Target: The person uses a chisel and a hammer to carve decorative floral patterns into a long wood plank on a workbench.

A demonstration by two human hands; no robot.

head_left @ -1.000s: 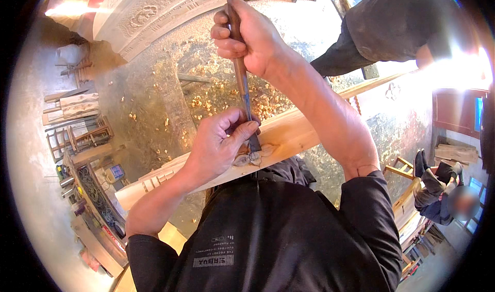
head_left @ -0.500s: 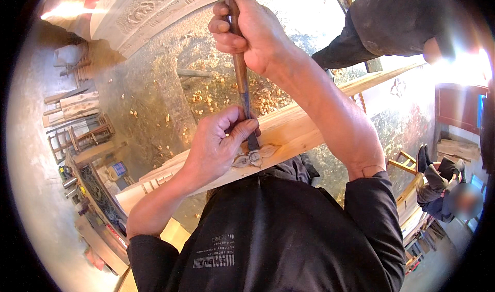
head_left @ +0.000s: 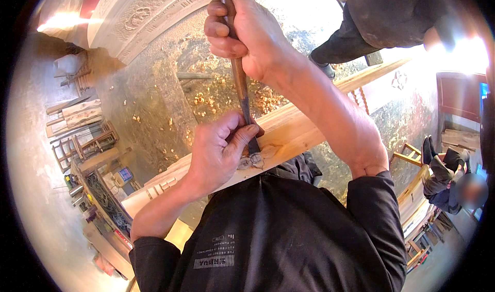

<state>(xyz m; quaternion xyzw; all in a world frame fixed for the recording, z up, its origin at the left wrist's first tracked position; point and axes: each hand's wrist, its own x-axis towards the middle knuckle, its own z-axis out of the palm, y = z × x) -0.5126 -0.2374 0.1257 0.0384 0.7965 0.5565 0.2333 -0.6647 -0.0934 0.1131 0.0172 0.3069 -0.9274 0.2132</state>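
Observation:
A wood chisel (head_left: 240,80) with a long brown handle stands steeply over a pale timber beam (head_left: 294,132). My right hand (head_left: 247,34) is wrapped round the upper handle. Lower down, my left hand (head_left: 219,147) pinches the metal blade between thumb and fingers, its heel close to the beam. The blade's flat end meets the wood beside a small round carved motif (head_left: 255,159), partly hidden by my left thumb and the blade. More carved grooves (head_left: 161,188) cross the beam's left part.
A large carved panel (head_left: 139,19) lies at the far left. Wood shavings (head_left: 216,96) litter the floor. A tool cart (head_left: 105,199) stands at left. A person's dark-clad leg (head_left: 345,39) is near the beam's far right end; another person (head_left: 448,176) sits at right.
The chisel and both hands have shifted very slightly left, the handle leaning a little more. Both grips are the same. The surroundings have shifted slightly in view.

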